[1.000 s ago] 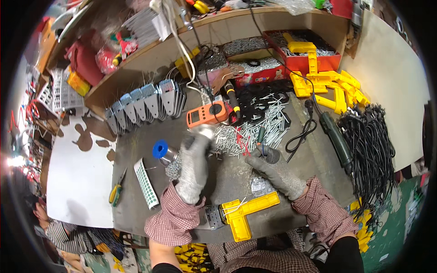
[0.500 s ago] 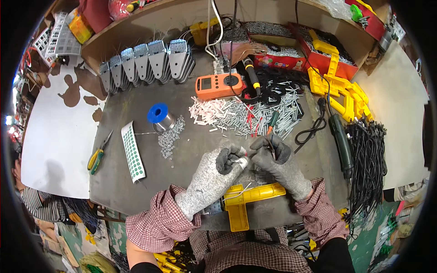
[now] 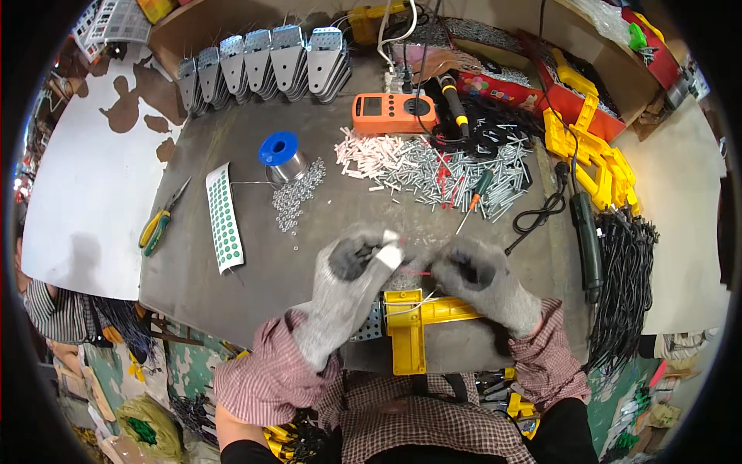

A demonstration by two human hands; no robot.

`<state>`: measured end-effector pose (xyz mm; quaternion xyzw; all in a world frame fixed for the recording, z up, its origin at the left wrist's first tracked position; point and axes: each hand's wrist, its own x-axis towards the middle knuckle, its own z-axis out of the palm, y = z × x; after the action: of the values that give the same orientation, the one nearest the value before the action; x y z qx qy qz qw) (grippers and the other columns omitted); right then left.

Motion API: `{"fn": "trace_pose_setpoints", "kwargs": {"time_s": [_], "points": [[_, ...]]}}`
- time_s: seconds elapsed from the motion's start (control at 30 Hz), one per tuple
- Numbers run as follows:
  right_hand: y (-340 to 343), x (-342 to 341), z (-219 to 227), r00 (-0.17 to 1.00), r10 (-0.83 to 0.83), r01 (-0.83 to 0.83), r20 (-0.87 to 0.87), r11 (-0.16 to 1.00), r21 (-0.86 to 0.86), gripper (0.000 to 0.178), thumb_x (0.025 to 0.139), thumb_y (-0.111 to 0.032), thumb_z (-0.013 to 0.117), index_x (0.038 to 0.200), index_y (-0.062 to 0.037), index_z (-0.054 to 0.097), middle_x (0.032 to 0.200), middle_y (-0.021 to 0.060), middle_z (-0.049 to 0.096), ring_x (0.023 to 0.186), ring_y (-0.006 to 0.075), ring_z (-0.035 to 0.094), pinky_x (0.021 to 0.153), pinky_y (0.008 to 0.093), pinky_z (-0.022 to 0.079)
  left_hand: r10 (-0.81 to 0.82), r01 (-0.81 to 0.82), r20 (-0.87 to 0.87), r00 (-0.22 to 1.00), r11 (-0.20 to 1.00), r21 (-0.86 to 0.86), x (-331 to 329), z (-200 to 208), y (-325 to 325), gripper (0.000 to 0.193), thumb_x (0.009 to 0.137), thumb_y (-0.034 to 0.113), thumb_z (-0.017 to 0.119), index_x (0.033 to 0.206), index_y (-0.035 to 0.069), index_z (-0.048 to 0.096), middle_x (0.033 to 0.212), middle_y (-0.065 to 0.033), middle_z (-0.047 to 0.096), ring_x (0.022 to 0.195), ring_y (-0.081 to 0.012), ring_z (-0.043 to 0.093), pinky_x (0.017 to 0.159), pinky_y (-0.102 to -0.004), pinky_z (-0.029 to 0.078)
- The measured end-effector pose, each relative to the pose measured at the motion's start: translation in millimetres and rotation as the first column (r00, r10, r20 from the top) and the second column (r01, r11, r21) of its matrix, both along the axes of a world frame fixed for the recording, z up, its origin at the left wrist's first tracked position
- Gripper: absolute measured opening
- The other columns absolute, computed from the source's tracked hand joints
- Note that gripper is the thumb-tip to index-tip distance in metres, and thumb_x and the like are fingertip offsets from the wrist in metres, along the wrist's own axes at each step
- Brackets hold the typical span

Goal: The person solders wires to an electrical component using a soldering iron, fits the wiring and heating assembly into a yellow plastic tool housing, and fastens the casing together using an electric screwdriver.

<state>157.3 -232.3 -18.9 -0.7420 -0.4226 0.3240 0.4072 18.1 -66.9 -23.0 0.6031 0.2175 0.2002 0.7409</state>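
Note:
My left hand (image 3: pixel 357 269), in a grey glove with white-wrapped fingertips, is curled in a pinch above the bench. A speck of red shows by its fingertips; what it holds is too small to make out. My right hand (image 3: pixel 483 278), also gloved, is curled and slightly blurred. A thin red piece (image 3: pixel 418 273) shows at its fingertips, its kind unclear. Below the hands lies a yellow plastic housing (image 3: pixel 405 340) with a white wire (image 3: pixel 408 307) across it. Beside the housing, partly under my left forearm, is a perforated metal plate (image 3: pixel 369 325).
Ahead lie a pile of screws (image 3: pixel 495 185), pale pink sleeves (image 3: pixel 363 152), an orange multimeter (image 3: pixel 393 114) and a screwdriver (image 3: pixel 481 190). To the left are a solder spool (image 3: pixel 280 151), small nuts (image 3: pixel 297 197), a sticker sheet (image 3: pixel 224 224) and pliers (image 3: pixel 161 220). Black cables (image 3: pixel 626 294) hang at right.
My hands have drawn apart from each other and come down a little from the screw pile. The screwdriver, formerly behind my right fingers, now shows fully. The whole view has shifted slightly.

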Motion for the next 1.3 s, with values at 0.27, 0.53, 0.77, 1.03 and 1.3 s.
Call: {"fn": "trace_pose_setpoints", "kwargs": {"time_s": [0.27, 0.53, 0.77, 1.03, 1.3], "points": [[-9, -3, -19, 0.787, 0.282, -0.294, 0.549, 0.953, -0.069, 0.026, 0.087, -0.022, 0.068, 0.110, -0.0086, 0.066, 0.092, 0.0122, 0.067, 0.090, 0.0302, 0.066, 0.075, 0.0403, 0.052, -0.169, 0.226, -0.182, 0.969, 0.298, 0.927, -42, -42, -31, 0.031, 0.078, 0.012, 0.068, 0.107, 0.008, 0.061, 0.111, -0.0093, 0.060, 0.111, -0.0306, 0.057, 0.108, -0.0534, 0.036], [10, -7, -8, 0.986, -0.018, 0.047, 0.168, 0.985, -0.164, 0.030, 0.089, -0.028, 0.069, 0.098, 0.0001, 0.067, 0.075, 0.0209, 0.063, 0.068, 0.0296, 0.063, 0.066, 0.0385, 0.048, -0.462, 0.339, -0.158, 0.873, 0.342, 0.877, -58, -60, -22, 0.023, 0.082, 0.020, 0.065, 0.102, 0.009, 0.062, 0.108, -0.0091, 0.061, 0.114, -0.0290, 0.056, 0.111, -0.0562, 0.034], [-1, -4, -22, 0.959, -0.136, 0.119, -0.247, 0.989, -0.082, 0.034, 0.094, -0.033, 0.062, 0.097, 0.0007, 0.066, 0.070, 0.0092, 0.059, 0.065, 0.0146, 0.054, 0.066, 0.0304, 0.046, -0.058, 0.123, -0.110, 0.992, 0.344, 0.931, -14, -17, -21, 0.017, 0.082, 0.019, 0.068, 0.096, 0.010, 0.065, 0.096, -0.0078, 0.060, 0.097, -0.0298, 0.055, 0.086, -0.0474, 0.043], [1, -10, -17, 0.997, -0.029, 0.027, 0.068, 0.999, 0.038, 0.035, 0.101, -0.029, 0.052, 0.092, 0.0034, 0.064, 0.073, 0.0069, 0.059, 0.070, 0.0134, 0.055, 0.066, 0.0307, 0.046, -0.107, 0.120, -0.064, 0.992, 0.678, 0.725, -4, -31, -25, 0.024, 0.081, 0.006, 0.070, 0.103, 0.004, 0.061, 0.098, -0.0108, 0.063, 0.095, -0.0307, 0.064, 0.086, -0.0404, 0.051], [0, 0, -18, 0.932, -0.162, 0.176, -0.324, 0.984, 0.013, 0.030, 0.101, -0.026, 0.054, 0.116, 0.0000, 0.055, 0.084, 0.0048, 0.058, 0.074, 0.0106, 0.054, 0.070, 0.0265, 0.045, -0.172, 0.178, -0.050, 0.984, 0.911, 0.371, -11, -27, -15, 0.025, 0.087, 0.004, 0.067, 0.109, -0.002, 0.057, 0.113, -0.0156, 0.061, 0.101, -0.0213, 0.064, 0.093, -0.0324, 0.050]]}}
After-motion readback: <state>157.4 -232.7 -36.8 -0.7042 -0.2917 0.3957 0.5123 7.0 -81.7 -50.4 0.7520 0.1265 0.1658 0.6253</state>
